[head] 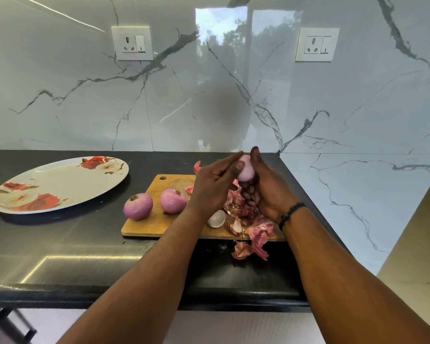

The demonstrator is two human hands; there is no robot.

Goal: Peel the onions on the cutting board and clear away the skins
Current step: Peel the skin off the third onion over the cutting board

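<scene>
A pale pink onion point(246, 169) is held above the wooden cutting board point(157, 219). My right hand point(266, 189) grips it from the right and below, fingers curled round it. My left hand point(214, 182) touches its left side with thumb and fingertips pinching at the surface. Two peeled pink onions lie on the board's left part, one at the corner point(137, 206) and one beside it point(173, 201). A heap of red-purple skins point(243, 214) lies under my hands, with more skins point(248, 249) spilled onto the counter in front of the board.
A large oval plate point(60, 184) with red flowers sits on the black counter point(60, 244) to the left. A skin scrap point(197, 167) lies behind the board. The marble wall stands close behind and at the right. The counter's front edge runs below my forearms.
</scene>
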